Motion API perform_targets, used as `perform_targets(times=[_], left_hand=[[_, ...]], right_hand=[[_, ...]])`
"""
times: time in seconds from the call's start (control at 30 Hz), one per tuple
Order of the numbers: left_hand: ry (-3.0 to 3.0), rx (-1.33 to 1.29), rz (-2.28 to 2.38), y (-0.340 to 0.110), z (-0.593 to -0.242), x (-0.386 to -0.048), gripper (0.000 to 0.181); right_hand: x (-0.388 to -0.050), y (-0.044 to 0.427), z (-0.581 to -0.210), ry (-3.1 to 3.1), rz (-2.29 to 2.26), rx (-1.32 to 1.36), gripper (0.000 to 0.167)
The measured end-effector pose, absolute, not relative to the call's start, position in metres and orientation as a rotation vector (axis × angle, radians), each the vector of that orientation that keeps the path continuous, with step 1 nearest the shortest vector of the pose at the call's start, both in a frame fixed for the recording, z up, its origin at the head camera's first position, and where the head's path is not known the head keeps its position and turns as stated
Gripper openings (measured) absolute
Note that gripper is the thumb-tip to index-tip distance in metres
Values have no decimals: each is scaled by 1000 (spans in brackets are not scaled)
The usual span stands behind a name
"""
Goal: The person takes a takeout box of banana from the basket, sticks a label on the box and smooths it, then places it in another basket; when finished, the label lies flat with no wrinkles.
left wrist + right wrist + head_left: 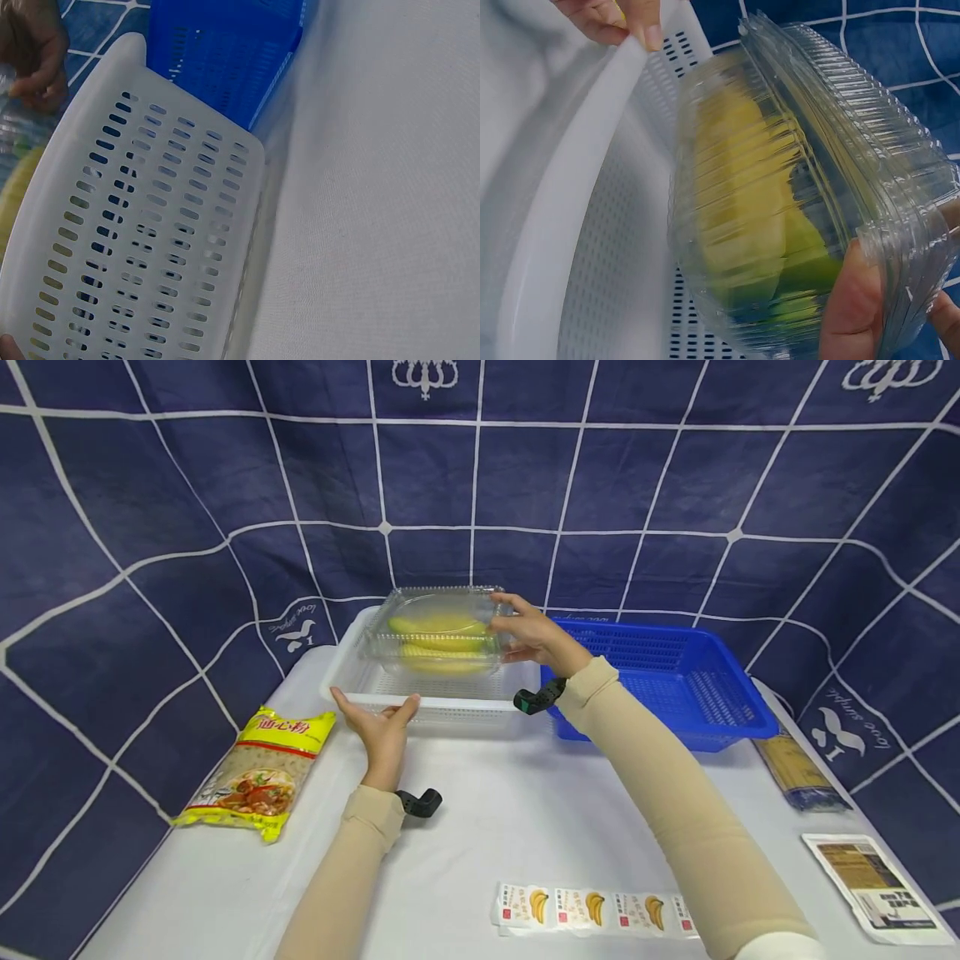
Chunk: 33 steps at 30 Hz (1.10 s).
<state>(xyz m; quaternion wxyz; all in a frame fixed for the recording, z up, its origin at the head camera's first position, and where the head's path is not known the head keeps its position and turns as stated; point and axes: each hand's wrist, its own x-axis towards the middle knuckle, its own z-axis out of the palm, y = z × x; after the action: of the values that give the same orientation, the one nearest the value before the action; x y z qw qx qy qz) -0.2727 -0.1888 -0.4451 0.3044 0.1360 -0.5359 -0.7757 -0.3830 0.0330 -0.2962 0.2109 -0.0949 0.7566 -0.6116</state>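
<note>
One clear box [442, 625] of yellow-green produce [444, 647], just left of frame centre, hung over the white basket [472, 703], right hand's grip [538, 639] holding its right end, left hand [382, 735] pinching the basket's rim, that one-sided hold likely risking a tip or slip.

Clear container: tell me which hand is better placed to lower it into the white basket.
The right hand, probably: it grips the clear container over the white basket, while the left hand holds that basket's rim.

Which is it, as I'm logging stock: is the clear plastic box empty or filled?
Not empty: yellow-green fruit, seemingly bananas, shows through the clear plastic box that the right hand grips.
</note>
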Motion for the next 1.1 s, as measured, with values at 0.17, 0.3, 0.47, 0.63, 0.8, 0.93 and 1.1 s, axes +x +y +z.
perform_targets(times=[0.17,0.3,0.47,0.63,0.8,0.93,1.1], left_hand=[[-1400,355,-2085,-189,-444,-272,138],[-1389,352,-2101,-188,-444,-273,138],[-1384,340,-2092,-189,-443,-273,137],[-1369,325,-2106,-191,-443,-273,137],[-1386,336,-2111,-193,-442,-273,138],[-1394,335,-2128,-193,-441,-273,138],[-1388,329,-2138,-192,-441,-272,136]], right_hand=[[-375,51,-293,2091,-1728,-279,68],[-367,68,-290,2100,-1732,-278,68],[-359,86,-291,2115,-1724,-280,74],[-347,104,-292,2152,-1686,-301,76],[-334,122,-292,2180,-1656,-342,75],[-322,137,-292,2192,-1635,-367,79],[-308,154,-293,2184,-1635,-394,81]])
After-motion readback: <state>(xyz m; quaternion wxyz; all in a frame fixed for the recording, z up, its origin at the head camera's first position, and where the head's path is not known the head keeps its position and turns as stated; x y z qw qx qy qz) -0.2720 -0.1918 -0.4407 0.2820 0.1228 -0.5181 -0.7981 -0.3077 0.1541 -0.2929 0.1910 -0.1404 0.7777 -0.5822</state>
